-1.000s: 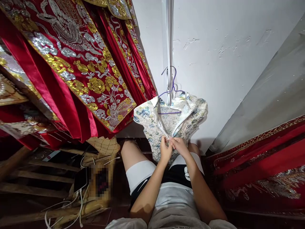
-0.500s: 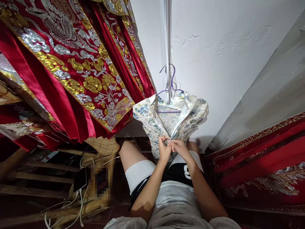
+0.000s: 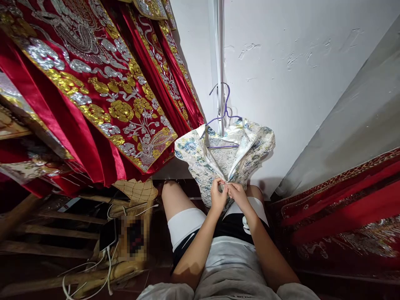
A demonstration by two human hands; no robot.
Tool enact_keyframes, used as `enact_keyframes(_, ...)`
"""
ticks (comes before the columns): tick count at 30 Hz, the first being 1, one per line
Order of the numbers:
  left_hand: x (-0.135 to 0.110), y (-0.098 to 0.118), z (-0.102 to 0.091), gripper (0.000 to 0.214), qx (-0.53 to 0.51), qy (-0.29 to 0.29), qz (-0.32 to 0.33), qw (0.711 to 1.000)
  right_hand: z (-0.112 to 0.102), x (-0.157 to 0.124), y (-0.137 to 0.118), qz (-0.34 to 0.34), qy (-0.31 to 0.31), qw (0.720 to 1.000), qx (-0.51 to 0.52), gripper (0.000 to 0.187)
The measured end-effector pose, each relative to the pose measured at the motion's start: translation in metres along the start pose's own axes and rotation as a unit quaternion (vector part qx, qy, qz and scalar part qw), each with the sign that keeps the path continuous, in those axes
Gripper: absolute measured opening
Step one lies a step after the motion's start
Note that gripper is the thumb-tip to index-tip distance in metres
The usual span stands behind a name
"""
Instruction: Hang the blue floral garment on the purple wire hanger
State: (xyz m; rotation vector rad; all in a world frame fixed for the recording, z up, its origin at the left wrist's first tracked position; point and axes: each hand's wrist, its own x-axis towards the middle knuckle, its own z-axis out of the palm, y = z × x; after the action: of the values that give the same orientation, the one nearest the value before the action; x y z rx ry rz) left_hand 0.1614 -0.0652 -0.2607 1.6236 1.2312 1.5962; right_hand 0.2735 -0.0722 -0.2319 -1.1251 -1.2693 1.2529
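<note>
A floral short-sleeved shirt [image 3: 195, 154] with blue and yellow flowers hangs on a purple wire hanger [image 3: 225, 106] in front of me. Its collar gapes wide above, and the two front edges come together at my fingers. My left hand [image 3: 218, 195] pinches the cloth at the bottom of this opening. Close against it, my right hand [image 3: 236, 193] pinches the same spot from the other side. Whatever small fastening lies between the fingertips is too small to make out. The shirt's lower part drops between my knees, partly behind my hands.
Red cloth with gold and silver sequins [image 3: 121, 110] hangs at the left. Below it a wooden chair [image 3: 59, 231] carries a phone [image 3: 108, 235] and white cables [image 3: 109, 266]. More red embroidered fabric [image 3: 353, 208] is at the right. A white wall [image 3: 281, 91] stands behind the shirt.
Both hands have shifted slightly to the right in view, along with the front of the shirt. They keep their pinch at the opening's lower end.
</note>
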Motion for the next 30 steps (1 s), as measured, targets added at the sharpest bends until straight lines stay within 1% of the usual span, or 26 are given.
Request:
enact_keyframes(3,0.003,-0.001,-0.003,0.005,0.023,0.003,0.014,1.0,-0.002,-0.002,-0.004,0.003,-0.037,0.999,-0.001,0.024)
enact_keyframes(6,0.005,0.0,-0.008,0.011,0.045,-0.012,0.024,0.999,-0.001,-0.004,-0.009,0.004,-0.061,0.998,-0.001,0.023)
enact_keyframes(9,0.006,0.004,-0.01,0.011,0.056,-0.028,0.038,0.997,0.001,-0.006,-0.016,-0.002,-0.045,0.999,0.009,0.025)
enact_keyframes(11,0.005,0.008,-0.012,0.01,0.057,-0.038,0.05,0.996,0.003,-0.004,-0.022,-0.013,-0.021,0.999,0.02,0.026)
enact_keyframes(13,0.004,0.011,-0.013,0.012,0.055,-0.046,0.057,0.996,0.006,0.003,-0.035,-0.034,0.011,0.999,0.032,0.026)
enact_keyframes(15,0.003,0.012,-0.015,0.014,0.055,-0.048,0.06,0.996,0.007,0.017,-0.058,-0.057,0.051,0.996,0.049,0.025)
enact_keyframes(18,0.003,0.008,-0.018,0.014,0.067,-0.042,0.058,0.995,0.007,0.041,-0.112,-0.095,0.101,0.988,0.063,0.026)
enact_keyframes(21,0.004,0.002,-0.019,0.013,0.076,-0.035,0.051,0.995,0.005,0.053,-0.171,-0.166,0.108,0.979,0.057,0.024)
enact_keyframes(23,0.006,0.002,-0.019,0.013,0.071,-0.033,0.04,0.996,0.005,0.052,-0.198,-0.2,0.105,0.972,0.059,0.023)
enact_keyframes(24,0.008,0.003,-0.019,0.014,0.064,-0.039,0.032,0.997,0.006,0.05,-0.205,-0.207,0.099,0.972,0.058,0.022)
enact_keyframes(25,0.011,0.006,-0.019,0.015,0.053,-0.049,0.024,0.997,0.007,0.047,-0.207,-0.208,0.09,0.973,0.053,0.022)
enact_keyframes(27,0.021,0.019,-0.021,0.017,0.018,-0.074,0.011,0.997,0.01,0.04,-0.202,-0.2,0.072,0.976,0.039,0.021)
enact_keyframes(28,0.028,0.029,-0.023,0.017,-0.002,-0.084,0.011,0.996,0.011,0.036,-0.197,-0.193,0.066,0.978,0.031,0.021)
enact_keyframes(30,0.047,0.06,-0.03,0.018,-0.032,-0.075,0.028,0.996,0.014,0.03,-0.185,-0.181,0.061,0.981,0.021,0.021)
